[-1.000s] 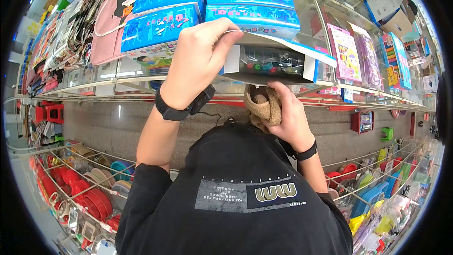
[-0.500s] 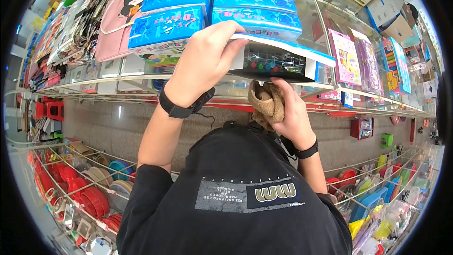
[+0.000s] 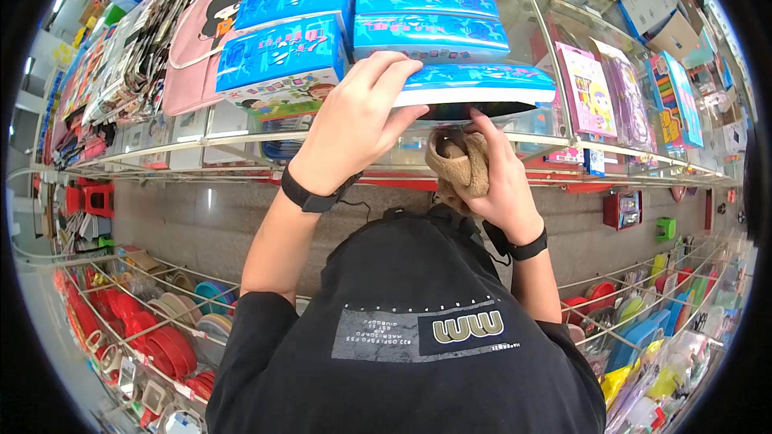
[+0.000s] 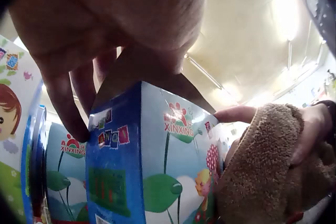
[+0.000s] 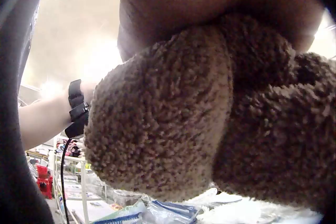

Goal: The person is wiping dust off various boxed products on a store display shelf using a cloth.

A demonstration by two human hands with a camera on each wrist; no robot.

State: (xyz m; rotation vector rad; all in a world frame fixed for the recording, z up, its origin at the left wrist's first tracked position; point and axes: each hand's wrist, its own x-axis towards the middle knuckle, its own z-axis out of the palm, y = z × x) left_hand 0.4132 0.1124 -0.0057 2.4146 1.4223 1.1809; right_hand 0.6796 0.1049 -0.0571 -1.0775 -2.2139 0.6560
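Head view first: the blue box [image 3: 474,84] sits just above the front edge of the glass shelf [image 3: 241,138], right against the stacked blue boxes [image 3: 281,48] standing on that shelf. The left hand [image 3: 354,124] clamps its near end, fingers curled over the top and thumb tucked under. The right hand [image 3: 503,185] is just under the box, at the shelf's front edge, with its fingers wrapped round a brown fuzzy cloth [image 3: 460,162]. Only the forefinger is stretched out, touching the box's dark underside.

Writing-wise, the left wrist view shows "XINXING" printed in red on the box face with a little paw mark over it, plus cartoon flowers and leaves. The lettering on the stacked boxes is too small for me to make out. The black shirt [image 3: 402,370] has a logo that looks like "MM" — the small print beside it is unreadable.

Other stuff: a pink bag [image 3: 193,40] leans at the far left of the shelf, and red plates [image 3: 153,337] sit on a wire rack well below it. The right wrist view is basically all cloth — it blocks nearly everything.
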